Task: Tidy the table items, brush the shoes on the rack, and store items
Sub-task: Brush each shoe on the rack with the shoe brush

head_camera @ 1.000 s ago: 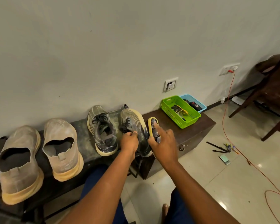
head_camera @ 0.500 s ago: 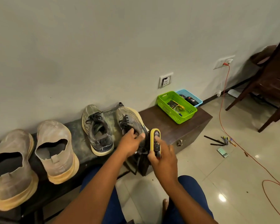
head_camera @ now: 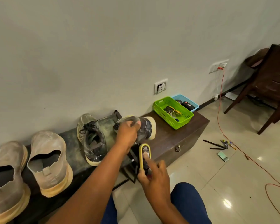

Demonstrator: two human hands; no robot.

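My left hand (head_camera: 128, 133) grips a dark grey sneaker (head_camera: 145, 128), lifted and turned on its side over the right end of the dusty black shoe rack (head_camera: 71, 143). My right hand (head_camera: 155, 177) holds a yellow-edged shoe brush (head_camera: 144, 155) just below that sneaker, apart from it. Its matching grey sneaker (head_camera: 92, 141) stands on the rack with laces loose. A pair of dusty beige slip-on shoes (head_camera: 50, 162) sits at the rack's left end.
A brown wooden trunk (head_camera: 176, 139) beside the rack carries a green basket (head_camera: 173, 113) and a blue basket (head_camera: 185, 102) with small items. Pens and a card (head_camera: 220, 146) lie on the tiled floor. An orange cable (head_camera: 221, 117) runs from a wall socket. A dark wooden chair (head_camera: 268, 88) stands right.
My left hand lifted the grey sneaker off the rack and tipped it sideways. My right hand drew the brush back down away from the shoe.
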